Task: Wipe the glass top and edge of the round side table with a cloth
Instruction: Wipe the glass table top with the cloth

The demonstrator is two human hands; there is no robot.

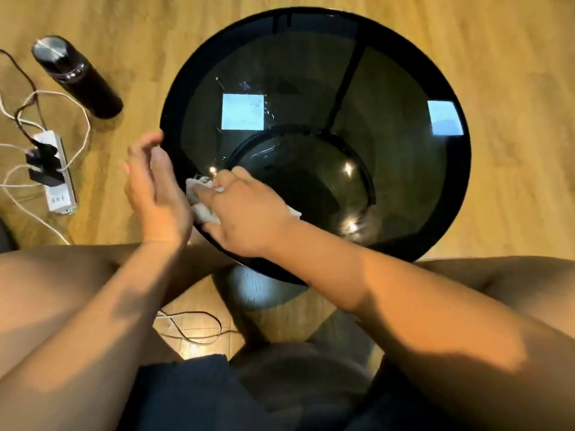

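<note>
While the right hand [245,213] is pressing the cloth [202,209] flat on the glass top [311,88], the left hand [155,188] is hovering open just beside it. Near that grip the rim seems close, so the cloth may be slipping off.

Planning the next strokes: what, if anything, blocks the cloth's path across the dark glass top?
Nothing visible does. The white cloth lies under the right hand at the near-left rim of the round dark glass table; only water droplets lie ahead.

The right hand [245,213] covers most of the white cloth [202,209]. The left hand [152,185] is blurred, perhaps touching the table [311,23] rim; the table's near edge lies behind the forearms.
</note>
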